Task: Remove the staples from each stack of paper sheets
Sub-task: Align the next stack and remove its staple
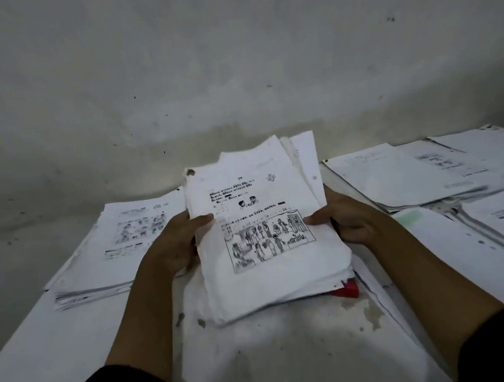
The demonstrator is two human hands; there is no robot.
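A thick stack of printed paper sheets is tilted up off the table in front of me, its top page showing text and a drawn picture. My left hand grips the stack's left edge, thumb on the top page. My right hand grips the right edge the same way. A dark mark sits at the stack's top left corner. A small red object peeks out from under the stack's lower right corner; I cannot tell what it is.
Another pile of printed sheets lies on the white table to the left. Several overlapping piles cover the right side. A stained grey wall rises right behind the table.
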